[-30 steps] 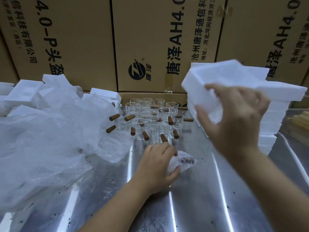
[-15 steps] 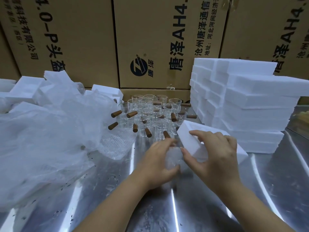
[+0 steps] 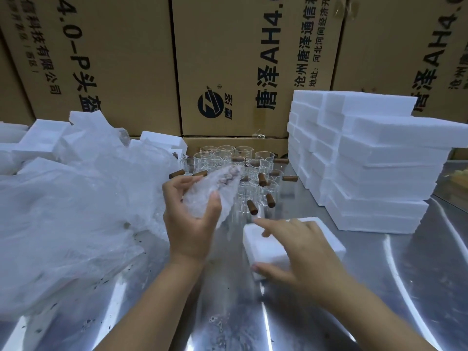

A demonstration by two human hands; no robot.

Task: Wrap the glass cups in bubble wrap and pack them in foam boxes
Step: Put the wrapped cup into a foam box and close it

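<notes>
Foam boxes [image 3: 374,173] are standing stacked at the far right of the table [image 3: 392,300], probably to be always in reach. Bubble wrap [image 3: 63,203] is lying heaped at the left, and glass cups [image 3: 253,163] are waiting between them, far. One foam box [image 3: 249,247] is lying near; the right hand [image 3: 298,252] is resting open on it, seemingly steadying it. The left hand [image 3: 192,219] is gripping the wrapped cup [image 3: 215,188] just left of this box, ready for packing.

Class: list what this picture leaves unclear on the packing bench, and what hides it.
Head view: glass cup inside the clear bubble-wrap bundle, gripped by the left hand: wrap blurs it.
Head view: top of the white foam box: right hand covers it.
Head view: clear glass cups with brown handles: bundle hides some, count unclear.
</notes>
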